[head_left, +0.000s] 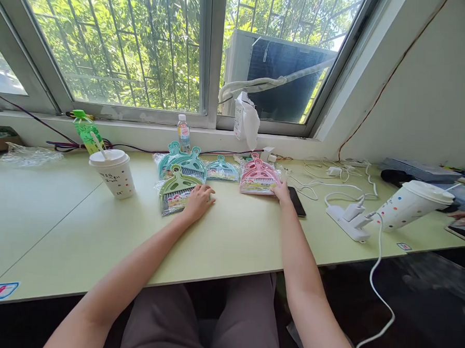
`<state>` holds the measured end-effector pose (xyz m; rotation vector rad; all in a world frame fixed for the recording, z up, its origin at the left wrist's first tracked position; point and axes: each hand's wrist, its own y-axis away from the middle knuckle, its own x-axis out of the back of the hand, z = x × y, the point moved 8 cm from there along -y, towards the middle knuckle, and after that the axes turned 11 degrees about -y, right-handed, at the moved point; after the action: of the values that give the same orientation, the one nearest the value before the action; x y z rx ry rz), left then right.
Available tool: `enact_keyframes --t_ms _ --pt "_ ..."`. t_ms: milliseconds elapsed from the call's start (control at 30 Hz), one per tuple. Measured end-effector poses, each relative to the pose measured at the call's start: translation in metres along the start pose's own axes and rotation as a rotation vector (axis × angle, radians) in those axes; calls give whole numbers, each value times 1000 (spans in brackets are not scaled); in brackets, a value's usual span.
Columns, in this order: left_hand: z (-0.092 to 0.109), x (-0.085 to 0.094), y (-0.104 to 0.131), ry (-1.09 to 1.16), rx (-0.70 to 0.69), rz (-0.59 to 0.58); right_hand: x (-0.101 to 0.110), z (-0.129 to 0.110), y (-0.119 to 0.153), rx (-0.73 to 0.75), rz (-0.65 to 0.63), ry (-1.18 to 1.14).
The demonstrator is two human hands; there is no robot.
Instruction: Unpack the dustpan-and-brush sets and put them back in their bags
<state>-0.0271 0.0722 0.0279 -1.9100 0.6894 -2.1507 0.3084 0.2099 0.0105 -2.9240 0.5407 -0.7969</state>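
A: What's nearest the person?

B: Both forearms stretch forward over the bench (228,246). The left hand (198,202) lies flat, fingers spread, on the near edge of the green pack (176,191). Pressing it, not gripping it, as far as I can see.

A: And the right hand?

B: The right hand (282,191) lies with fingers loose at the near right corner of the pink pack (256,179), touching it. I can't tell whether it pinches the wrapper. A phone (296,200) lies just right of that hand.

A: How far along does it look?

B: I'd judge it early. All the packs lie sealed in a loose row; none is lifted or opened. The teal pack (183,162) sits just beyond the left hand, a smaller teal pack (221,169) between the two hands, further back.

A: Anything around them?

B: A cup (116,173) stands left of the left hand. Well right of the right hand, a power strip (350,222) and a tilted dotted cup (412,204). A bottle (183,132) stands farthest, by the window.
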Motion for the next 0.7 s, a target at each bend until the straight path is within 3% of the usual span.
enact_keyframes --t_ms 67,267,367,467,567,633,700 --pt "1 -3 -1 -28 -6 -31 -4 0 7 -36 13 49" --pt "5 -9 -3 -132 -65 -96 -25 -28 34 156 146 121" --pt "10 -13 -2 -110 -119 -111 -24 -32 39 199 186 164" --pt "16 -14 -1 -33 -152 -103 -22 -52 48 349 211 153" --pt "22 -8 0 -13 -166 -66 -41 -78 64 473 57 -12" --pt "29 -1 1 -15 -193 -42 -69 -89 79 425 -168 -201" --pt "38 6 4 5 -248 -17 -107 -95 100 311 -473 -362"
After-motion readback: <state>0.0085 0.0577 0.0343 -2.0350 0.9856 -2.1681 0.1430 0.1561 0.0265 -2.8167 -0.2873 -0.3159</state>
